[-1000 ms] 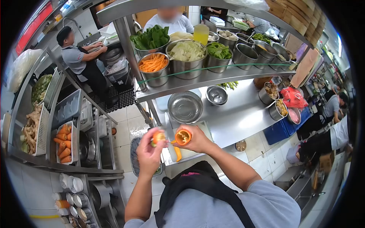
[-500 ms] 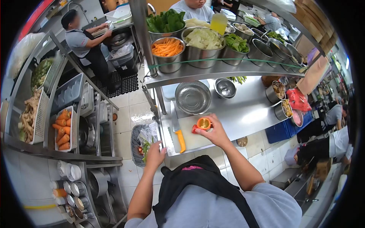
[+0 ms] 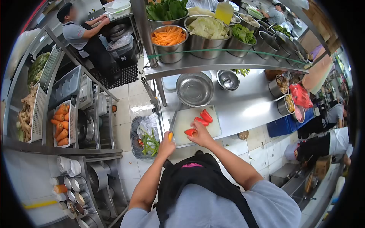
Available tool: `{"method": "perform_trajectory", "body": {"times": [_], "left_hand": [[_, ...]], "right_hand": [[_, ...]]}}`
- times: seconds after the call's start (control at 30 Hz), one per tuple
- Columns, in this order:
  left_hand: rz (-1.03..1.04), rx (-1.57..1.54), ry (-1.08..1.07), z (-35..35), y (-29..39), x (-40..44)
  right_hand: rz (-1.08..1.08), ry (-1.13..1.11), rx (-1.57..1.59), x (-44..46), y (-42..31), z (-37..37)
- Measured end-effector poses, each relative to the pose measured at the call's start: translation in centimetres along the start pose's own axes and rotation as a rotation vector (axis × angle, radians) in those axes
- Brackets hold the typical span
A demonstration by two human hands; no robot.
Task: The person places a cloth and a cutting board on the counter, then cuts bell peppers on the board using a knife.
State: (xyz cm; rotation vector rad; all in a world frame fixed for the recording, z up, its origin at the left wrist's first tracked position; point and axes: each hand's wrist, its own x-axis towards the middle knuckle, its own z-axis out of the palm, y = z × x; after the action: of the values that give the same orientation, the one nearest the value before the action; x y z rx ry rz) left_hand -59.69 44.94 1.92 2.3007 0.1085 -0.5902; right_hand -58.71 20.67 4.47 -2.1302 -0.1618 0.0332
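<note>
Pepper pieces, glossy red, were large, none cut finer (two loose, one pinched by the right hand); the left hand gripped a yellow-handled steel knife.

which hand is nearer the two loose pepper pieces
Right: the right hand is just beside the pepper pieces; the left hand is farther off, left of the cutting board, holding the knife.

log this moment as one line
left hand: grips yellow knife handle; right hand: holds red pepper piece; cutting board: two more red pieces
</note>
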Motion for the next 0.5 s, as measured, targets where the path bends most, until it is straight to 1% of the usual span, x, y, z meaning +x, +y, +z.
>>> {"method": "perform_trajectory", "body": {"times": [0.03,0.07,0.1,0.17,0.2,0.23,0.27,0.3,0.37,0.4,0.47,0.5], "left_hand": [[0.037,-0.078,0.018,0.0,-1.5,-1.4],[0.031,-0.075,0.013,0.5,-3.0,-2.7],[0.090,-0.157,0.128,1.4,-5.0,-3.8],[0.141,-0.239,0.247,0.9,-5.4,-5.3],[-0.034,-0.331,0.088,-0.8,-3.6,-7.1],[-0.210,-0.424,-0.068,-2.2,-2.0,-8.5],[-0.202,-0.357,-0.037,-2.6,-1.2,-9.2],[-0.211,-0.367,-0.025,-1.8,-2.4,-8.9],[0.134,0.077,0.212,0.5,-5.4,-8.1],[0.118,0.068,0.218,0.3,-4.8,-8.6],[0.033,0.144,0.125,-1.0,-1.9,-9.1],[0.023,0.140,0.126,-0.8,-1.6,-9.1]], "right_hand": [[-0.169,0.039,-0.073,0.5,-0.1,0.9],[-0.123,-0.005,-0.087,1.2,-0.1,1.4],[-0.117,-0.009,-0.082,2.0,-0.1,2.1],[-0.186,-0.001,-0.199,3.9,0.3,3.3],[-0.202,-0.019,-0.307,4.6,-0.2,3.1],[-0.206,-0.033,-0.305,5.0,0.0,3.1],[-0.178,-0.103,-0.396,5.6,0.7,3.1],[-0.153,-0.174,-0.487,5.9,1.3,3.3],[-0.141,-0.204,-0.480,6.2,2.1,3.3],[-0.155,-0.203,-0.485,6.2,2.1,3.2],[-0.179,-0.225,-0.496,6.4,2.2,3.0],[-0.182,-0.236,-0.494,6.5,2.1,2.9]]}}
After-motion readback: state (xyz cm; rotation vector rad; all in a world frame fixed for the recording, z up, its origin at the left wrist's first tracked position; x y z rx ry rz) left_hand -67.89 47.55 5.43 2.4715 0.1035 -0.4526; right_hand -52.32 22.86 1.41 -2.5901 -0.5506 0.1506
